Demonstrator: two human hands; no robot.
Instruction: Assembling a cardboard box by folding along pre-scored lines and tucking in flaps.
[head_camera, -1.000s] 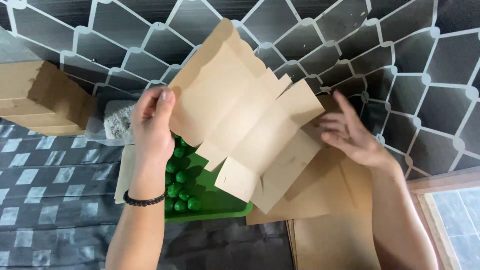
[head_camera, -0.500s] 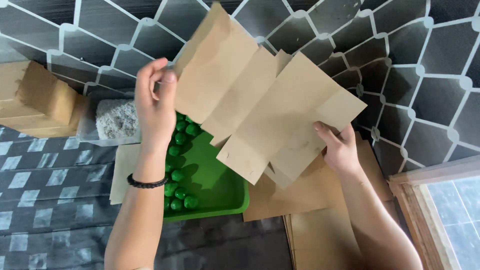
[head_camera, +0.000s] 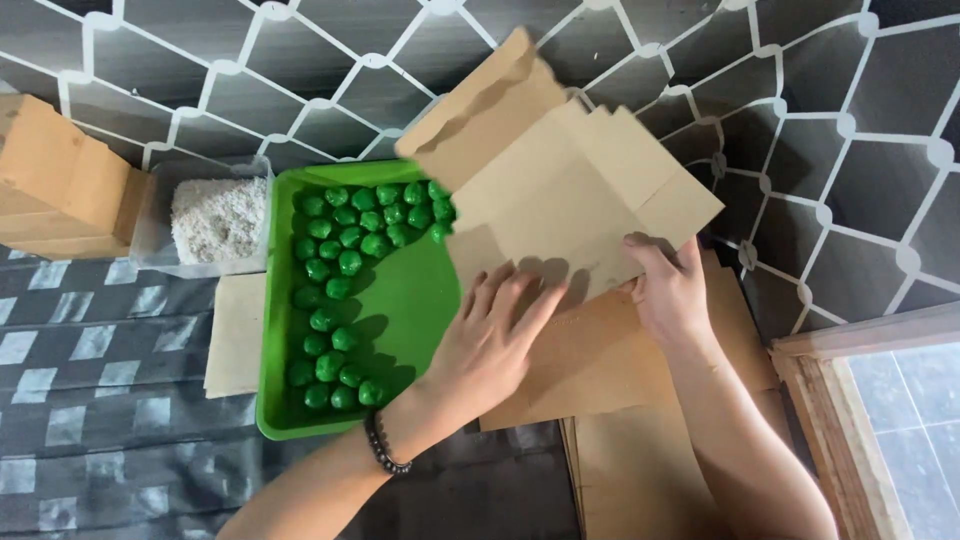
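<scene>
Balls (head_camera: 340, 290) in tray (head_camera: 415, 300); tub (head_camera: 215, 215) left of tray; bags (head_camera: 570, 180) right, overlapping its corner.

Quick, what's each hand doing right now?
Left hand: open, fingers spread flat against the fanned brown paper bags.
Right hand: closed on the lower edge of the same bags.
</scene>
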